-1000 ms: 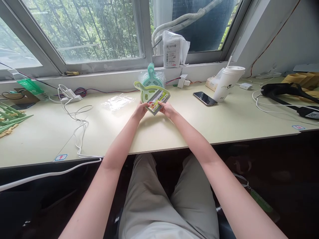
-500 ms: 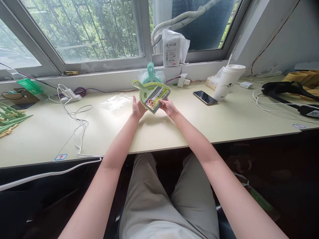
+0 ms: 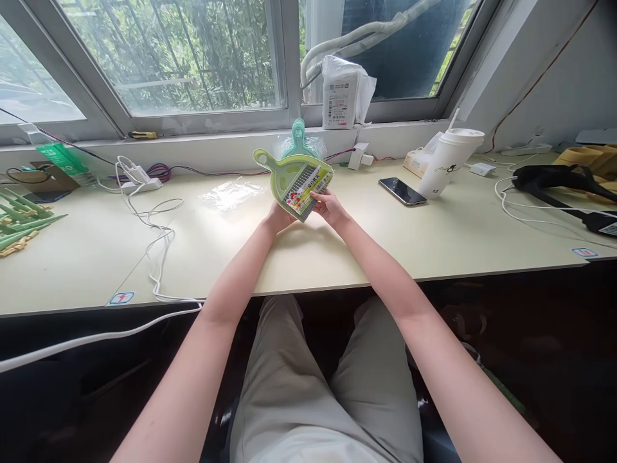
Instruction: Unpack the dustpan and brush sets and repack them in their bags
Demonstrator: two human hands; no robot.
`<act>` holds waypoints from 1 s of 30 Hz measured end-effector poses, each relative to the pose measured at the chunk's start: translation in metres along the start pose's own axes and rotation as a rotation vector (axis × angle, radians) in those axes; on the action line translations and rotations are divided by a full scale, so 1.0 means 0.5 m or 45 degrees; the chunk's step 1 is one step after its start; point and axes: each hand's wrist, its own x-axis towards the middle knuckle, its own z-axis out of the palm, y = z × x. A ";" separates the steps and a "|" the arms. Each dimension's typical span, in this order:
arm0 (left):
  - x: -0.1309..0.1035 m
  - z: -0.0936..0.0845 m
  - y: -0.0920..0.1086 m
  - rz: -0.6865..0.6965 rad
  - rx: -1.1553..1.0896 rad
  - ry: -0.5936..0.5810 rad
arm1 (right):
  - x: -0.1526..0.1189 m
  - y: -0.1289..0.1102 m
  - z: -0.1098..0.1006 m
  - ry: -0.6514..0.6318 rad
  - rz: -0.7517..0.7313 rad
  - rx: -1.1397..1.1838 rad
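A light-green dustpan (image 3: 284,181) is held tilted above the desk, its looped handle pointing to the upper left. Dark bristles of a brush (image 3: 295,194) show along its lower side, beneath a printed yellow label. My left hand (image 3: 279,218) holds the dustpan from behind and below, with most of its fingers hidden. On the lower right edge, my right hand (image 3: 328,206) is closed, thumb on the label side. Just behind stands a teal dustpan (image 3: 298,136) in clear plastic, partly covered by the green one.
Crumpled clear plastic (image 3: 232,193) lies left of my hands. A phone (image 3: 402,191), a white cup (image 3: 453,161) with a straw and a tissue box (image 3: 415,162) are on the right. White cables (image 3: 161,238) cross the desk at left. A wrapped pack (image 3: 343,96) stands on the sill.
My left hand has slipped further behind the green dustpan, so its thumb no longer shows at the left edge. The dustpan has turned slightly. The whole view has shifted a little.
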 end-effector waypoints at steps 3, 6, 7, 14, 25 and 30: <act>-0.004 -0.001 0.001 -0.023 0.000 -0.060 | 0.002 0.002 -0.004 -0.019 -0.003 0.003; 0.000 -0.004 -0.002 -0.082 -0.008 -0.150 | 0.006 0.004 -0.007 -0.043 0.003 0.029; 0.004 -0.007 -0.003 -0.103 -0.010 -0.176 | 0.007 0.004 -0.007 -0.048 0.003 0.046; 0.014 -0.020 -0.003 -0.164 0.015 -0.198 | 0.009 0.006 -0.007 -0.047 -0.003 0.101; -0.008 -0.004 0.004 -0.217 0.060 -0.176 | 0.005 0.005 -0.007 -0.133 -0.032 0.018; -0.012 0.004 0.008 -0.235 -0.005 -0.112 | 0.002 0.002 -0.002 -0.147 -0.021 0.034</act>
